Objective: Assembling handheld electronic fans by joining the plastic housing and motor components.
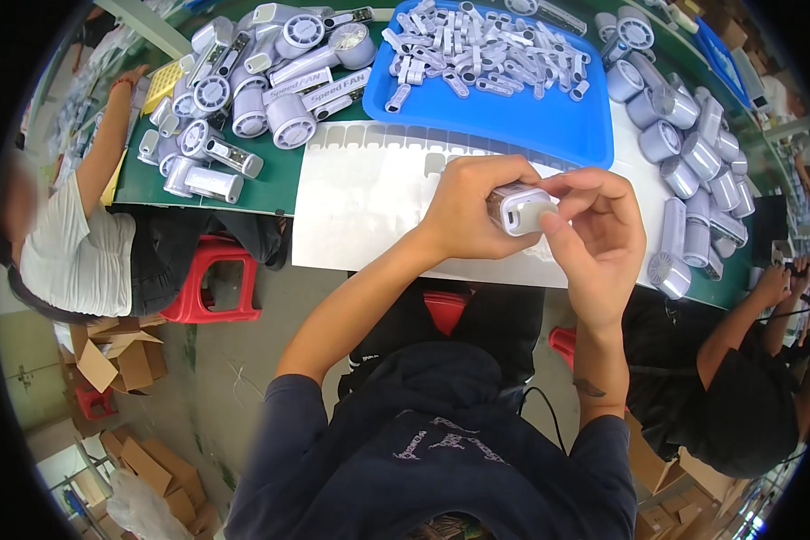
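White housing (522,216): held up between your two hands over the near part of the pale sheet; its slotted end faces up toward you; this single piece looks partway through handling, since both hands are on it and it has not been set down.
Left hand (463,205): fingers and thumb wrapped around the body of the housing, gripping it firmly by the look of it; much of the body is hidden in your palm.
Right hand (605,236): thumb and forefinger meet the rim of that end, other fingers curled loosely; whether they pinch the rim, a small piece or nothing, the view cannot tell.
Blue tray (513,117): many small white parts (459,45) lie heaped in its far half; plenty seems left to draw on.
Pale sheet (360,211): under your hands on the green table (270,192); grey rounded patches run along its far edge.
Left heap (292,121): white fan units, several with circuit boards bare along the handle; these look unfinished.
Right heap (700,157): more fan units, mostly smooth casings turned up; which heap counts as done cannot be settled from here; either way, a sizeable batch surrounds you.
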`<action>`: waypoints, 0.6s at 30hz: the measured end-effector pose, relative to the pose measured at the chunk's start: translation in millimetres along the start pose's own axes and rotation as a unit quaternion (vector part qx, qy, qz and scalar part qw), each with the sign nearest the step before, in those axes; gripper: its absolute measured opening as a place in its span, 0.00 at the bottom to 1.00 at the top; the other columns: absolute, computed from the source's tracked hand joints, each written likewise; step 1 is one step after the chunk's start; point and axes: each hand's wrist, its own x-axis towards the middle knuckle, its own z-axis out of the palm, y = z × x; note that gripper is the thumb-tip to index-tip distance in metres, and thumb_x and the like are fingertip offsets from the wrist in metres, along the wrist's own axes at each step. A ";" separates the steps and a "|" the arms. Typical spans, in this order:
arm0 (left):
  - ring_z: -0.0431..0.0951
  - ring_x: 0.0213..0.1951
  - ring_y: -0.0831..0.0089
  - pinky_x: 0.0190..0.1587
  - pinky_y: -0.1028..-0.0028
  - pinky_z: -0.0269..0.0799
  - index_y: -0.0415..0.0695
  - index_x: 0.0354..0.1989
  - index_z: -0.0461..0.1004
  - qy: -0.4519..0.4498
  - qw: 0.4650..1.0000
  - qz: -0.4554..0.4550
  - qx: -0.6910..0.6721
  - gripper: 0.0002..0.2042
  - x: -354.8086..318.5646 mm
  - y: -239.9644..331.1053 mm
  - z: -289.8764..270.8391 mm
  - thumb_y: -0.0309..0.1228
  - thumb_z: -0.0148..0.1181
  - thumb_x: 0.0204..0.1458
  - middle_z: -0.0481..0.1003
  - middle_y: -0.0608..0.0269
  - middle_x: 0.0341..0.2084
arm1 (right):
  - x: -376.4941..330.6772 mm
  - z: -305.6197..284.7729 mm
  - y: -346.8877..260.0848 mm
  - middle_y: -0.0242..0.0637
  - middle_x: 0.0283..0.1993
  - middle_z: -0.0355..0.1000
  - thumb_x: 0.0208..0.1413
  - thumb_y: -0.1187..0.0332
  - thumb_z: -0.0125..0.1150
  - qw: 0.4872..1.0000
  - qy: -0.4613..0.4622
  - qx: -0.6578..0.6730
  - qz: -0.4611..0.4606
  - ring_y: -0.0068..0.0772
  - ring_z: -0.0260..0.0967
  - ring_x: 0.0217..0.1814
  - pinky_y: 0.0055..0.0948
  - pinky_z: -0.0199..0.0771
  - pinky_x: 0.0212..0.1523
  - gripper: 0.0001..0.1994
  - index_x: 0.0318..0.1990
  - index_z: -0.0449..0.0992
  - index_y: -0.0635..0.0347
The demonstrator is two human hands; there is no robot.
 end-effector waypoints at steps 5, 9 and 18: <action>0.76 0.24 0.62 0.28 0.72 0.70 0.43 0.28 0.74 0.003 1.000 -0.002 -0.001 0.15 0.1 0.8 -0.3 0.31 0.72 0.30 0.75 0.59 0.22 | 0.3 0.9 -1.1 0.37 0.38 0.71 0.48 0.84 0.61 1.000 0.001 -0.003 0.005 0.23 0.68 0.44 0.28 0.63 0.56 0.18 0.48 0.68 0.68; 0.76 0.24 0.61 0.27 0.72 0.70 0.43 0.28 0.74 0.004 1.000 -0.006 0.002 0.15 -0.1 0.6 -0.4 0.31 0.72 0.30 0.75 0.59 0.22 | 1.9 -1.5 -0.6 0.36 0.36 0.72 0.48 0.83 0.61 1.000 -0.008 0.014 0.002 0.24 0.69 0.46 0.29 0.62 0.56 0.18 0.48 0.68 0.68; 0.76 0.24 0.61 0.27 0.71 0.70 0.43 0.28 0.74 0.006 1.000 -0.008 0.004 0.15 -0.1 0.8 -0.3 0.32 0.71 0.30 0.75 0.59 0.22 | 1.5 1.1 -1.3 0.35 0.34 0.71 0.49 0.83 0.62 1.000 -0.002 0.006 0.003 0.23 0.68 0.45 0.28 0.62 0.56 0.18 0.49 0.68 0.68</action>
